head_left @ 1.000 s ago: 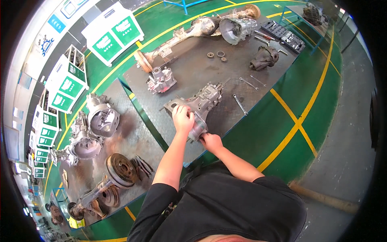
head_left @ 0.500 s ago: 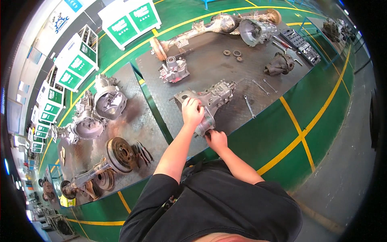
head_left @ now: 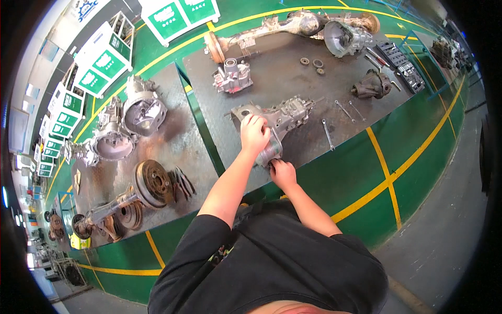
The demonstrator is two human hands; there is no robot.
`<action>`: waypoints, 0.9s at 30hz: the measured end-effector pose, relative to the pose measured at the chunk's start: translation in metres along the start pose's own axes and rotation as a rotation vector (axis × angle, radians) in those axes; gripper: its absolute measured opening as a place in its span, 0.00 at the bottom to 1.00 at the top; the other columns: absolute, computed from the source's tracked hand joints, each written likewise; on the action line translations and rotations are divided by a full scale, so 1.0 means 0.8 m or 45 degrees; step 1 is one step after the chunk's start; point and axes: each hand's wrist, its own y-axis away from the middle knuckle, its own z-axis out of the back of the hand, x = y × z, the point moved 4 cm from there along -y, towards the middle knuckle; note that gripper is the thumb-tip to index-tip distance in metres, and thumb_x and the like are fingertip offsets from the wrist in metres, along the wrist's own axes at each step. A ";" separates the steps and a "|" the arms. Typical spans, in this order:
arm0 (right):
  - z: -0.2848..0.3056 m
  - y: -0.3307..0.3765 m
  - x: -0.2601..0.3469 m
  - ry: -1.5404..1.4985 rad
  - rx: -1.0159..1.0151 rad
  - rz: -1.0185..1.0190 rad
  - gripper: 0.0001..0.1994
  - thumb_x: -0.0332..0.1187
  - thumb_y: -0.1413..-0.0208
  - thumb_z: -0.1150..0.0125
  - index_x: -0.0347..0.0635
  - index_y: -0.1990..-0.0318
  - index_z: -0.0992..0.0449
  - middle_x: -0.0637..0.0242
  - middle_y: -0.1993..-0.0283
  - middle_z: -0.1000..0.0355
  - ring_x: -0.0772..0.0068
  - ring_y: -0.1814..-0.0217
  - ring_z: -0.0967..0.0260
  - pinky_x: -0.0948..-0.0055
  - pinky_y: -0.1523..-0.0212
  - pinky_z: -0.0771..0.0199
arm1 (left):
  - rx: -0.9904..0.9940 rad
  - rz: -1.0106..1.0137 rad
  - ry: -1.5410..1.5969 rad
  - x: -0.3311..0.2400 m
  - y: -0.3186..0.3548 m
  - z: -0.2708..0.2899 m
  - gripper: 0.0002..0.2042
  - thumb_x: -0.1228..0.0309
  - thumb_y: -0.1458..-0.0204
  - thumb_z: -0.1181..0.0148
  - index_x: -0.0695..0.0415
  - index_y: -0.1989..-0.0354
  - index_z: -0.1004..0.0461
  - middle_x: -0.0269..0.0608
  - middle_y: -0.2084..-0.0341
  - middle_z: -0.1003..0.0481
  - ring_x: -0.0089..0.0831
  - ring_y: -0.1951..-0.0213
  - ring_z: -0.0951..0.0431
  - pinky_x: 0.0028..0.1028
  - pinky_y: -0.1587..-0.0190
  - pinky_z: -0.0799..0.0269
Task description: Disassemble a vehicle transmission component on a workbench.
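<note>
A grey metal gearbox (head_left: 294,116) lies on the dark workbench in front of me, its shafted end pointing away to the right. My left hand (head_left: 254,134) rests over the near part of its housing, fingers curled round the metal. At the gearbox's rounded near end, my right hand (head_left: 284,175) is closed, its fingertips against the lower side. Whatever the right fingers pinch there is hidden by the hand and the housing.
On the workbench (head_left: 204,78) stand a smaller cast housing (head_left: 232,77), an axle (head_left: 261,35), a bell housing (head_left: 346,39) and a differential (head_left: 372,85). Wrenches (head_left: 328,134) and a socket set (head_left: 401,67) lie right. More gearboxes (head_left: 144,107) and a brake drum axle (head_left: 151,183) occupy the left bench.
The whole view has shifted slightly, so the bench and parts sit a little differently in the picture. Both hands stay at the same places on the gearbox.
</note>
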 end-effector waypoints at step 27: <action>0.016 0.006 -0.085 -0.218 0.330 -0.164 0.11 0.40 0.44 0.38 0.43 0.62 0.21 0.55 0.72 0.23 0.48 0.71 0.24 0.52 0.69 0.25 | -0.215 0.411 -0.245 0.009 0.013 0.003 0.24 0.73 0.56 0.38 0.66 0.47 0.32 0.60 0.47 0.31 0.56 0.41 0.34 0.48 0.37 0.41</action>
